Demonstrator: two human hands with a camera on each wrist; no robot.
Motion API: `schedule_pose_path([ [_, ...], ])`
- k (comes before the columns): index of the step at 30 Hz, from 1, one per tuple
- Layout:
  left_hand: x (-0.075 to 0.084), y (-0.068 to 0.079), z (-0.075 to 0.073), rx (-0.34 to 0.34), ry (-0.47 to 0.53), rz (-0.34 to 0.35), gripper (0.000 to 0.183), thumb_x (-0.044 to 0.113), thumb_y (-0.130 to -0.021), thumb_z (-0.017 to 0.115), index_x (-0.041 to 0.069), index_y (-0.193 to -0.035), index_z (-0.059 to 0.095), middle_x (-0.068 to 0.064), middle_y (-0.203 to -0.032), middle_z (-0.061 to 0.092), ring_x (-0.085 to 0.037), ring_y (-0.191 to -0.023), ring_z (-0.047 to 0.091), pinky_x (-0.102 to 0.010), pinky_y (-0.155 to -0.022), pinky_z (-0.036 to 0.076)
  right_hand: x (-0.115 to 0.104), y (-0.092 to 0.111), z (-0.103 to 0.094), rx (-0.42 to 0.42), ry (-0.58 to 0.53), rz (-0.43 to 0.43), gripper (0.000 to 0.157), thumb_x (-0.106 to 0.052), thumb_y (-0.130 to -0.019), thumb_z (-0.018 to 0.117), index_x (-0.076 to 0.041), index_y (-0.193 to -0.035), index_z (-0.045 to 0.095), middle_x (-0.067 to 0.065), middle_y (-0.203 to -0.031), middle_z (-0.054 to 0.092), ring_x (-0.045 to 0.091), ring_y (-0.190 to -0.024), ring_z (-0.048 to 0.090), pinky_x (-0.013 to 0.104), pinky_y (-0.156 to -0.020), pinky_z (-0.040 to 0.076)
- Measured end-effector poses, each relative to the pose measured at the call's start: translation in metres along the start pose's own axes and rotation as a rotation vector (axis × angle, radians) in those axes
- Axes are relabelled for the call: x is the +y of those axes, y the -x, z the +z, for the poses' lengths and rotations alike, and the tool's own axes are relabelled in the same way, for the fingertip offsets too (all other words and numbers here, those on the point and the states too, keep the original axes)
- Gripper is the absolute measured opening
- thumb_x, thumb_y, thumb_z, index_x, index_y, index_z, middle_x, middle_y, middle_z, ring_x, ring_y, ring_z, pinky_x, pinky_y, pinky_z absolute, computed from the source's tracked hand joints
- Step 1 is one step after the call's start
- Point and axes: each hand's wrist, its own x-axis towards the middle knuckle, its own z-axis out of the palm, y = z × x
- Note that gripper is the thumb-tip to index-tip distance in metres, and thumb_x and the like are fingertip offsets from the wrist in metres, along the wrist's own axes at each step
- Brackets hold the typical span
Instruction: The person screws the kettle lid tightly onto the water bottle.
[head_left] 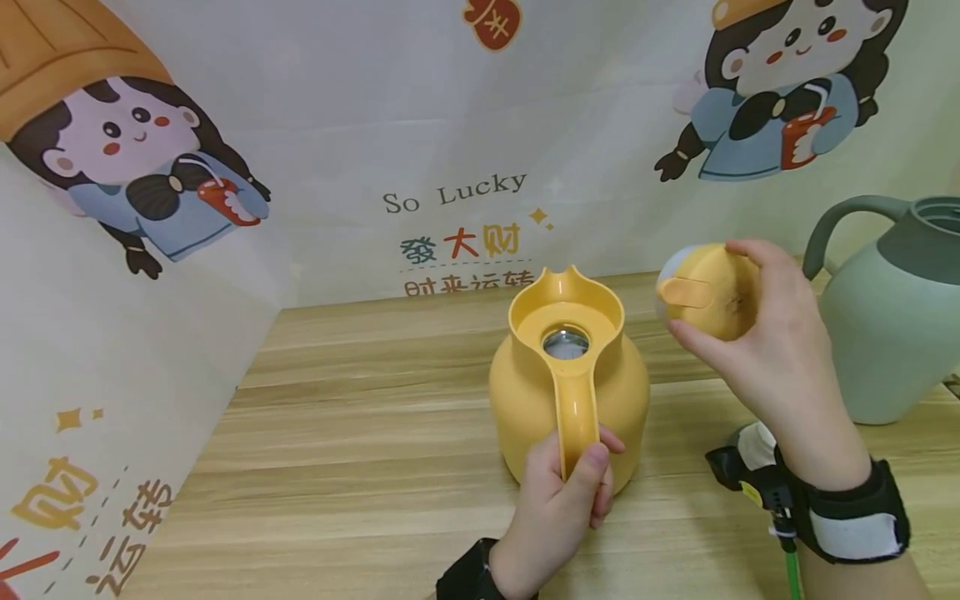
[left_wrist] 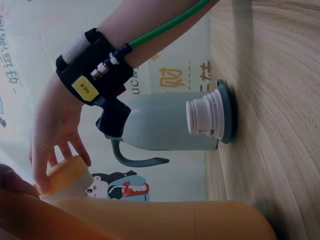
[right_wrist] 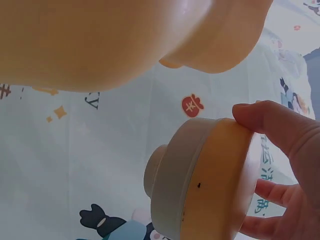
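Reference object: the yellow jug (head_left: 525, 404), upright on the wooden table (head_left: 352, 467), long axis vertical. All positions relative to it.

Left of jug: pale printed backdrop (head_left: 322, 92), running round behind it as well; one cartoon figure on this side.

Near side of jug: left hand (head_left: 566, 496), fingers and thumb wrapped round the lower part of the jug handle (head_left: 577, 400), which comes off the rim toward the person and drops. The left hand is the nearer of the two to the jug.

At jug: mouth (head_left: 566, 342) uncovered, facing up; shiny interior visible. Spout lip on the far side, opposite the handle.

Right of jug: yellow lid (head_left: 712, 300), off the table, gripped at its edge between thumb and fingers of the right hand (head_left: 783, 333). Key relation: lid sits to the right of the mouth, apart from it, the right hand on the side away from the jug. Lid axis tilted, not in line with the jug's; yellow top upward, pale underside below and showing on the jug side. Exact height difference from the mouth: cannot tell.

Further right: white-and-green stopper (left_wrist: 204, 116), plug end up, rim on the table. Beyond it, green jug (head_left: 892, 325), upright, its handle toward the yellow jug; cut by the frame edge.

Counts: jugs, 2 (one yellow, one green); closures, 2 (lid held, stopper standing); hands, 2, both gripping; cartoon figures in head view, 2.
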Motion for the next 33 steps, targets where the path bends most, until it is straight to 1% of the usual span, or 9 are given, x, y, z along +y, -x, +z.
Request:
schedule_pose_path([
  [5, 0.000, 0.000, 0.000, -0.002, 0.002, -0.008, 0.020, 0.007, -0.100, 0.038, -0.009, -0.094, 0.048, -0.012, -0.049, 0.039, -0.015, -0.038, 0.037, -0.022, -0.033, 0.035, -0.005, 0.002, -0.001, 0.031, -0.023, -0.014, 0.083, -0.016, -0.063, 0.083, -0.008, -0.132, 0.036, 0.013, -0.133, 0.038, 0.035, -0.115, 0.036, 0.060, -0.086, 0.037],
  [10, 0.000, 0.000, 0.000, -0.006, 0.004, -0.007, 0.021, 0.007, -0.100, 0.038, -0.010, -0.094, 0.048, -0.012, -0.048, 0.039, -0.015, -0.038, 0.037, -0.022, -0.033, 0.035, -0.008, 0.005, 0.000, 0.045, -0.066, 0.004, 0.082, -0.012, -0.063, 0.083, -0.005, -0.129, 0.034, 0.007, -0.140, 0.032, 0.033, -0.122, 0.033, 0.059, -0.090, 0.036],
  [12, 0.000, 0.000, 0.000, -0.005, 0.002, -0.009, 0.021, 0.007, -0.100, 0.038, -0.010, -0.094, 0.047, -0.012, -0.048, 0.039, -0.015, -0.038, 0.037, -0.022, -0.033, 0.035, -0.010, 0.006, 0.000, 0.049, -0.088, 0.013, 0.081, -0.010, -0.063, 0.083, -0.004, -0.126, 0.033, 0.005, -0.141, 0.031, 0.033, -0.123, 0.033, 0.059, -0.089, 0.036],
  [15, 0.000, 0.000, 0.000, -0.004, -0.005, -0.008, 0.020, 0.007, -0.100, 0.038, -0.009, -0.094, 0.048, -0.012, -0.049, 0.040, -0.014, -0.038, 0.037, -0.022, -0.034, 0.035, -0.013, 0.007, 0.001, 0.068, -0.119, 0.002, 0.079, -0.007, -0.062, 0.083, -0.003, -0.123, 0.034, 0.001, -0.141, 0.031, 0.030, -0.121, 0.036, 0.056, -0.087, 0.040],
  [20, 0.000, 0.000, 0.000, -0.009, -0.011, 0.000, 0.019, 0.007, -0.100, 0.038, -0.008, -0.094, 0.048, -0.012, -0.049, 0.040, -0.014, -0.038, 0.037, -0.022, -0.034, 0.034, -0.018, 0.009, 0.000, 0.126, -0.149, -0.044, 0.079, -0.003, -0.060, 0.084, -0.001, -0.122, 0.036, -0.004, -0.139, 0.033, 0.015, -0.122, 0.035, 0.046, -0.079, 0.040],
  [23, 0.000, 0.000, 0.000, -0.008, -0.006, 0.001, 0.020, 0.007, -0.100, 0.038, -0.009, -0.094, 0.048, -0.012, -0.049, 0.040, -0.015, -0.038, 0.037, -0.022, -0.033, 0.034, -0.022, 0.010, -0.001, 0.159, -0.162, -0.081, 0.079, 0.000, -0.058, 0.084, 0.000, -0.122, 0.038, -0.003, -0.138, 0.035, 0.011, -0.121, 0.035, 0.031, -0.079, 0.040],
  [25, 0.000, 0.000, 0.000, -0.008, -0.001, 0.000, 0.020, 0.007, -0.100, 0.038, -0.009, -0.094, 0.048, -0.012, -0.049, 0.040, -0.015, -0.038, 0.037, -0.022, -0.033, 0.034, -0.024, 0.011, -0.001, 0.175, -0.172, -0.105, 0.079, 0.003, -0.056, 0.084, 0.001, -0.121, 0.039, -0.003, -0.137, 0.036, 0.011, -0.121, 0.036, 0.021, -0.079, 0.038],
  [27, 0.000, 0.000, 0.000, -0.008, 0.005, 0.001, 0.020, 0.007, -0.100, 0.038, -0.010, -0.094, 0.047, -0.012, -0.049, 0.039, -0.016, -0.038, 0.036, -0.022, -0.033, 0.034, -0.026, 0.012, -0.002, 0.188, -0.184, -0.135, 0.079, 0.006, -0.054, 0.084, 0.003, -0.120, 0.040, -0.001, -0.136, 0.037, 0.012, -0.121, 0.036, 0.014, -0.078, 0.037],
  [33, 0.000, 0.001, 0.000, -0.003, 0.004, 0.000, 0.019, 0.006, -0.099, 0.037, -0.010, -0.093, 0.048, -0.012, -0.049, 0.040, -0.017, -0.038, 0.036, -0.022, -0.033, 0.034, -0.029, 0.013, -0.002, 0.209, -0.199, -0.207, 0.076, 0.005, -0.053, 0.083, 0.003, -0.119, 0.044, -0.001, -0.136, 0.038, 0.015, -0.122, 0.036, 0.012, -0.078, 0.040],
])
